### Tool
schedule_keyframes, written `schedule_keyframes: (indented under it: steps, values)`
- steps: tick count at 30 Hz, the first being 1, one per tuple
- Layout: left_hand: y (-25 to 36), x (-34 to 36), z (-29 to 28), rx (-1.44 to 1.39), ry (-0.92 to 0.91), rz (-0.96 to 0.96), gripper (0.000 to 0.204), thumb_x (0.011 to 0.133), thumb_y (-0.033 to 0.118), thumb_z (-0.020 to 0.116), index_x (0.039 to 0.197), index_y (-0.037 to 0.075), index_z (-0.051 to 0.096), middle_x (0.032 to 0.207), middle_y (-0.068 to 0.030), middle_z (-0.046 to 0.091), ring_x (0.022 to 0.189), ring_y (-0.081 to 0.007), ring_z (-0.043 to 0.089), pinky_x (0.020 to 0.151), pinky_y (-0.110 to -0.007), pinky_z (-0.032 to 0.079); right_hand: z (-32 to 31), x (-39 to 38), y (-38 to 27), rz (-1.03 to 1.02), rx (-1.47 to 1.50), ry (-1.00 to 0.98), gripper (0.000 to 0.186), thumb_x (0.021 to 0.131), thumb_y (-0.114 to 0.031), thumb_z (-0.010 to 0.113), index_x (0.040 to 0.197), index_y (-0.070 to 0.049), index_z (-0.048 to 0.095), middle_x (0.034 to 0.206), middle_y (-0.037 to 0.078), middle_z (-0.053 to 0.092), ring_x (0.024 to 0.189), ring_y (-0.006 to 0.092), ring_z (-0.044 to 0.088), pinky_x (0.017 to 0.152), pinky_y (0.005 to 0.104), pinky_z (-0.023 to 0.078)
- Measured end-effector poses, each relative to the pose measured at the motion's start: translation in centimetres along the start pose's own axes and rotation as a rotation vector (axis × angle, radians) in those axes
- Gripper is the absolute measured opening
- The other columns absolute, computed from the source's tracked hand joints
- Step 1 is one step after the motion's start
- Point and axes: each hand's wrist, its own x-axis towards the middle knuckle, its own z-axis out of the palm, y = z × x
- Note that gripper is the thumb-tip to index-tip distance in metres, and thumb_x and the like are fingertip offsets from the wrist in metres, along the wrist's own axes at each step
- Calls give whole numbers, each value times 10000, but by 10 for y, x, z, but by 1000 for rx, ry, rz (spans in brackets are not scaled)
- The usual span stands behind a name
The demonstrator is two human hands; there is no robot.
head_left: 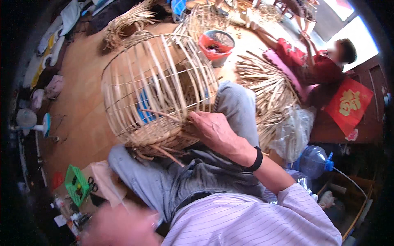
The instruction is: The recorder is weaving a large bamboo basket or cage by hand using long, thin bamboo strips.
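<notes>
A half-woven wicker basket [155,88], round with upright pale stakes and a few thin hoops, rests on its side between my knees, its woven part toward me. My right hand [211,128], with a black band on the wrist, pinches the basket near the stakes at its right side. Just left of those fingers a thin brown strand [162,115] pokes out across the stakes. Low at the left my left hand [121,224] is smeared by motion, away from the basket, and its fingers cannot be made out.
Bundles of split strips [271,84] lie right of my knee, with another bundle [127,24] at the back. A red-lined bucket [216,45] stands beyond the basket. A green plastic basket [76,185] and scissors [93,184] sit at left. A person in red [305,61] is at right, above a water bottle [314,162].
</notes>
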Motion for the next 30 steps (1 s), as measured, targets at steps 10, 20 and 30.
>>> schedule_keyframes:
  steps: [10,20,30]
  values:
    - [-86,-53,152,126,-541,-277,480,835,-134,688,1275,50,736,1237,-137,726,1147,-358,702,1011,-464,563,-35,-66,47,586,711,282,234,1083,-242,605,938,-66,661,765,27,620,658,191,644,598,346,491]
    - [-95,-50,168,159,-554,-143,454,876,-57,671,1312,59,719,1139,-131,739,1070,-340,703,965,-459,570,-82,-77,26,377,150,319,216,1027,-222,752,967,-19,710,724,81,654,624,216,652,561,364,475]
    - [-93,-63,182,164,-541,-329,353,933,-38,662,1281,24,652,1115,-169,720,1064,-361,708,907,-458,580,-30,4,12,-165,-64,-36,386,972,-408,732,971,-41,612,877,147,667,798,396,715,640,507,540]
